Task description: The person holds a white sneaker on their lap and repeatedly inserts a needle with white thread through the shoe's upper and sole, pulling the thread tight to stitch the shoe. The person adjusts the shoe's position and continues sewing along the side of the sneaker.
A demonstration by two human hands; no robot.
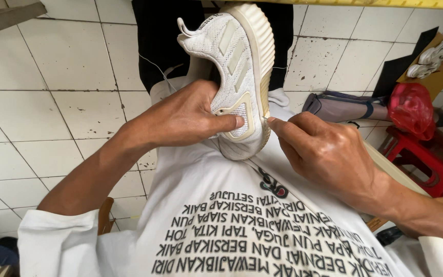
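A white knit sneaker with pale stripes and a cream sole stands on its toe against my lap, heel tab pointing up. My left hand grips its upper from the left, thumb pressed on the cream side overlay near the toe. From the right, my right hand pinches at the sole edge by the toe with thumb and forefinger; whatever it pinches is too small to make out. A thin white thread trails from the shoe's left side. My white printed shirt fills the lower frame.
White tiled floor lies all around. At right stand a red plastic stool, a red bag, a grey bag and a pair of white shoes on a brown board. Dark trousers show behind the sneaker.
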